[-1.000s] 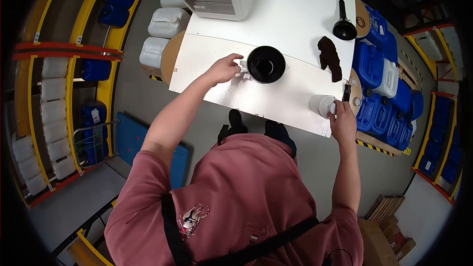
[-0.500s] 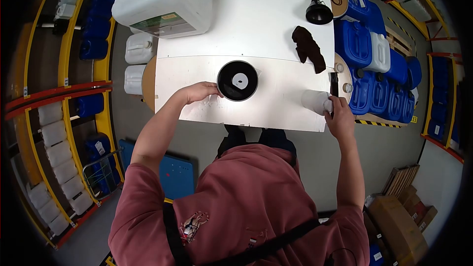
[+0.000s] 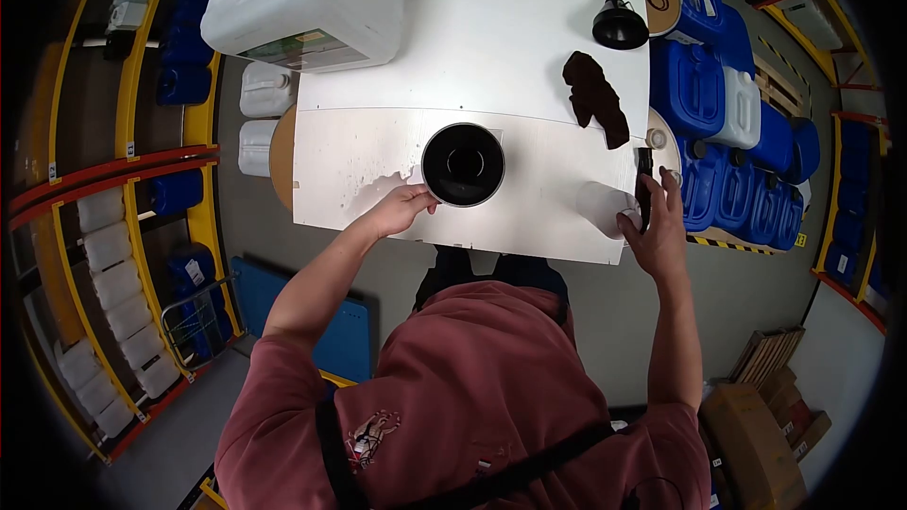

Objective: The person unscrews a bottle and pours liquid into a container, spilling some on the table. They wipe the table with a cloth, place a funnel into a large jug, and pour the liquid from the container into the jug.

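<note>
While my R hand (image 3: 657, 227) is spread by the near R corner of the tabletop (image 3: 529, 227), its thumb is at the cap end of the white bottle (image 3: 599, 204), fingers apart & up; can't tell if the thumb actually presses on it. The bottle looks upright, close to that corner. My L hand (image 3: 397, 211) is pinched nearly closed on the near-L side of the black jug (image 3: 463, 166), thumb & fingers together; exact bit gripped is hidden. Jug sits approx. mid-width, a bit in from the near edge, mouth up; contents too dark to read. Just L of it there's a wet patch (image 3: 373, 187) w/ scattered drops.

Main risks, as I judge: a sideways knock from my loose R fingers could tip the bottle off the corner, since nothing's wrapped round it. A tug w/ only this side pinch could tilt the jug or drag it thru the wet, & if there's liquid in it, it'd slop. Wet fingers = slippery hold.

Black item (image 3: 645, 187) lies along the R edge, near the bottle. Further back: dark cloth (image 3: 597, 102) toward the R edge, black funnel (image 3: 620, 26) beyond it, & big white jerrycan (image 3: 307, 9) at the far L.
</note>
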`<state>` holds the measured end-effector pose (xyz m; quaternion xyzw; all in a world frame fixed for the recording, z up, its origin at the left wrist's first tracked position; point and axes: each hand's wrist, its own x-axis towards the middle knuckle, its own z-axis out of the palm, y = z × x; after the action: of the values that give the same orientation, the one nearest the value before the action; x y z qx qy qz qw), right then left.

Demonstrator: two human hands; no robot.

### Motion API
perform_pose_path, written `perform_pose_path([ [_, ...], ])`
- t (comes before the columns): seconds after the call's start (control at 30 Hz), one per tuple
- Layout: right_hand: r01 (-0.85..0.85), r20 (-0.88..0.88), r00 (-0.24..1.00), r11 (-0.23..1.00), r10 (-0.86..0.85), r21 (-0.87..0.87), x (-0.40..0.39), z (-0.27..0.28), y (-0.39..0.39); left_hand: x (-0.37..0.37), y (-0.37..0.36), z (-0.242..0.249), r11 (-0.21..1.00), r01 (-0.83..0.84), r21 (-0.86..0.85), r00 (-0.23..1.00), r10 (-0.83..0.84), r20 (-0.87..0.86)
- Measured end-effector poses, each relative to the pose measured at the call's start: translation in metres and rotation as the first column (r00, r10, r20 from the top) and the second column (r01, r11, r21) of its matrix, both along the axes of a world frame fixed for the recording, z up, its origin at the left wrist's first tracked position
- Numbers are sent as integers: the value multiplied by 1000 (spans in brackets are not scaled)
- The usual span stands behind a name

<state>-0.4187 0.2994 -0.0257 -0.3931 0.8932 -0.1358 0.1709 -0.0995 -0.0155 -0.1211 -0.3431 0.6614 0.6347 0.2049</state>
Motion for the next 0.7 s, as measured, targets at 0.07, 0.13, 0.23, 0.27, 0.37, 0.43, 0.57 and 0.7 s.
perform_pose_path([
  [0.07, 30, -18, 999, 994, -32, -103, -3, 2, -2, 3, 2, -7, 999, -46, 16, 999, 47, -22],
  [0.13, 37, -21, 999, 984, -41, -173, -2, 14, -9, -4, 2, -1, 998, -63, 14, 997, 64, -41],
  [0.23, 12, -50, 998, 944, -31, -329, 9, 29, -18, -27, 3, 22, 994, -112, -11, 993, 112, -34],
  [0.27, -22, -80, 997, 909, -13, -417, 15, 31, -20, -36, 2, 25, 989, -145, -40, 989, 144, -11],
  [0.37, -4, 73, 996, 802, 59, -597, 43, 30, -25, -65, -10, 28, 977, -207, 52, 975, 210, -66],
  [0.43, -35, 127, 982, 795, 140, -605, 58, 23, -29, -81, -24, 16, 978, -206, 42, 976, 208, -61],
  [0.57, -5, 236, 955, 805, 180, -593, 82, -15, -40, -122, -46, 16, 969, -247, -14, 964, 245, -100],
  [0.7, 35, 285, 948, 844, 141, -535, 94, -47, -58, -156, -68, 12, 962, -268, -50, 959, 261, -112],
])
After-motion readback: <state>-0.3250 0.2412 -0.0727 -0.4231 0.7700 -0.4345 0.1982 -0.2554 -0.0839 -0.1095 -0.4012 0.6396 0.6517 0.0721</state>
